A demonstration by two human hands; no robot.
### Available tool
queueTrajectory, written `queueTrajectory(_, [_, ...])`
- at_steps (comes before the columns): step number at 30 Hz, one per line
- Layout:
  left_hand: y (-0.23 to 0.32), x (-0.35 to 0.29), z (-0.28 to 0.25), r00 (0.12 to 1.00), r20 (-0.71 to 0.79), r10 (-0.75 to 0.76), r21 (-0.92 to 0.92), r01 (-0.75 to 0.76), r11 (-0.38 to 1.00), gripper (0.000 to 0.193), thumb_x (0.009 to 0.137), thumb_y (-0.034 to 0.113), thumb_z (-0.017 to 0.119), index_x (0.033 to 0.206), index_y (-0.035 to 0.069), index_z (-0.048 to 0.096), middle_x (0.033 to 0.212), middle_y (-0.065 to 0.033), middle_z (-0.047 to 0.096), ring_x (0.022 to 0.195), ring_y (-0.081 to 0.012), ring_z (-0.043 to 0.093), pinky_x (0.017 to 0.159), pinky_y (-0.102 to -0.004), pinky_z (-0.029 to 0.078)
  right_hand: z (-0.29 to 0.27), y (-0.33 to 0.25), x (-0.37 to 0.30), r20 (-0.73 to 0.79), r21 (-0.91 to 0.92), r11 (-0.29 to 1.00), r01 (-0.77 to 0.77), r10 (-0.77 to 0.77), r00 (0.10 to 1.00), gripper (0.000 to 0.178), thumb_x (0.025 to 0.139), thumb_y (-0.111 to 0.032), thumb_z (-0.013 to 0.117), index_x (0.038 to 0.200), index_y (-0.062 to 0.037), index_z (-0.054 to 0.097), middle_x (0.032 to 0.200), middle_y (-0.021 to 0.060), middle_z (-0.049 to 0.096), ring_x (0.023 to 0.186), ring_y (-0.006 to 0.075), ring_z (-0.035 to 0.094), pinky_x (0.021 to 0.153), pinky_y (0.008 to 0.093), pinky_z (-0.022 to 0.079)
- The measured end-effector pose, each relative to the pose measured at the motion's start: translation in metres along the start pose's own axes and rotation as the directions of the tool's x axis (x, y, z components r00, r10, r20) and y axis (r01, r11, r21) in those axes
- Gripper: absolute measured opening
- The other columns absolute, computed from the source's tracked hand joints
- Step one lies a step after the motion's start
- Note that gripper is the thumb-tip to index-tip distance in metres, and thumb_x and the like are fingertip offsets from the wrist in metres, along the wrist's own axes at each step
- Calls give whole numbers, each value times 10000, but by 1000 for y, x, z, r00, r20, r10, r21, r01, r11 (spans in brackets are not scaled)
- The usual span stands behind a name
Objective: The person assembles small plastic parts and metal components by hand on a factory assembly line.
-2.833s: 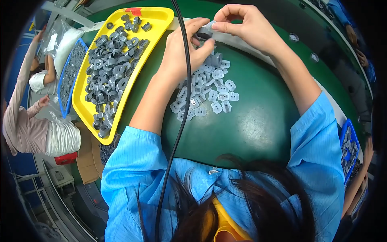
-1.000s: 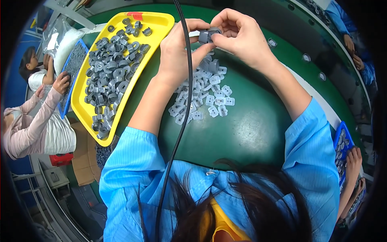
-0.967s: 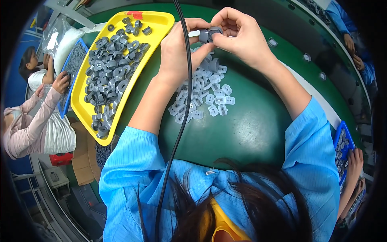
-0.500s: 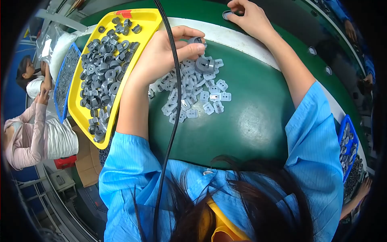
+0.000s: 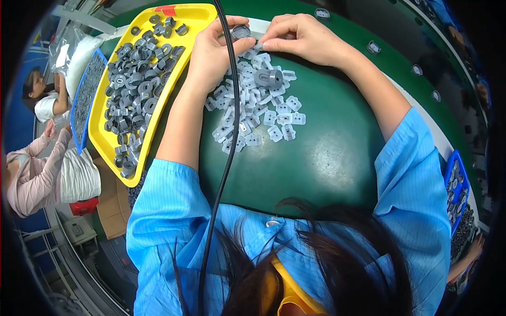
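My left hand (image 5: 210, 58) is closed around a grey ring-shaped plastic part (image 5: 241, 32), its hollow side turned up. Close beside it, my right hand (image 5: 311, 41) pinches a small pale plastic piece (image 5: 259, 46) between thumb and forefinger; the fingers partly cover it. Below both hands spreads a loose heap of translucent plastic tabs (image 5: 253, 108) with small holes. Another grey round part (image 5: 269, 78) lies on top of this heap.
A yellow tray (image 5: 138, 171) of grey parts stands at left, beside a blue tray (image 5: 81, 142). A black cable (image 5: 232, 137) hangs across the view. Beyond the white edge, a green belt (image 5: 350, 31) carries several grey parts. Another blue tray (image 5: 454, 158) stands at right. Other people sit at left.
My right hand has come back from the belt toward my left hand and now pinches a small pale piece. The grey part it held is gone from its fingers; one lies on the belt nearby.
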State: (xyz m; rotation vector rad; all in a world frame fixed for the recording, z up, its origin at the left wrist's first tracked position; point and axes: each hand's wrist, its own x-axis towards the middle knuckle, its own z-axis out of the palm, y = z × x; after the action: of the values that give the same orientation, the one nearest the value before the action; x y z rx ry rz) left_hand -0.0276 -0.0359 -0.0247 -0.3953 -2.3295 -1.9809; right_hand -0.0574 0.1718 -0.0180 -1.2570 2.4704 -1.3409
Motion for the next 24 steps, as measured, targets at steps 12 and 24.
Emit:
queueTrajectory(12, [21, -10, 31, 989, -106, 99, 168, -80, 982, 376, 776, -4, 691, 1101, -31, 502, 867, -86, 653, 824, -111, 637, 717, -199, 503, 1, -42, 4, -313, 230, 926, -299, 362, 878, 131, 767, -111, 655, 788, 13, 617, 755, 83, 621, 733, 172, 590, 640, 287, 467])
queueTrajectory(24, [18, -7, 40, 843, -237, 483, 468, -337, 817, 326, 626, 42, 791, 870, 19, 576, 804, -63, 578, 645, -162, 607, 600, -266, 523, 17, -32, 5, -402, 359, 919, -164, 311, 862, 218, 819, -206, 676, 887, -1, 697, 790, 70, 670, 733, 79, 591, 675, 229, 463])
